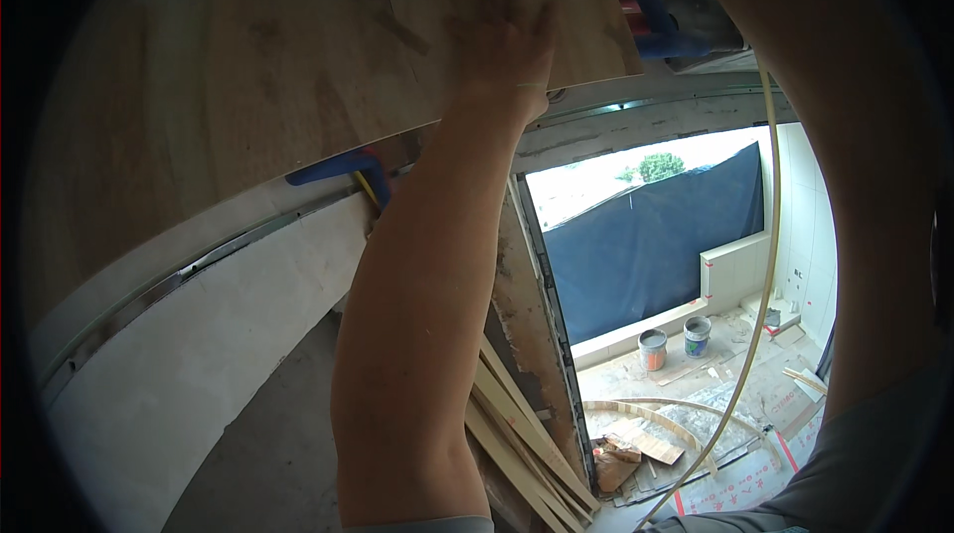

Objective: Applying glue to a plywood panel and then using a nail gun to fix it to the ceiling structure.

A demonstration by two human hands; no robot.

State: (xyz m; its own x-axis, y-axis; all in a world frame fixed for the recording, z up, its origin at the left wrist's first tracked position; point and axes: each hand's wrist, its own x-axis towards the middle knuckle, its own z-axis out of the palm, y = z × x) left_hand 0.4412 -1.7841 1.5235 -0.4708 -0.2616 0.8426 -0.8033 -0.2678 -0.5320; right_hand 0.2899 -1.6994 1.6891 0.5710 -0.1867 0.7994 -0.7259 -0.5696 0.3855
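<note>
My left hand (507, 46) is raised overhead and lies against the underside of a plywood sheet (229, 66), fingers stretched out and apart. It grips nothing. The brown sheet spans the upper left, its right end beside blue and red pipes (661, 21). My right arm (795, 6) rises along the right side and leaves the picture at the top, so the right hand and anything in it are hidden. Near that forearm a thin yellowish hose (772, 185) hangs down in a long curve.
A metal track (189, 273) runs along the white wall below the sheet. Wooden strips (517, 434) lean by the door frame (552, 304). Beyond the opening are two buckets (653, 349), a bent wooden strip (686, 429), debris on the floor and a dark blue sheet (646, 260).
</note>
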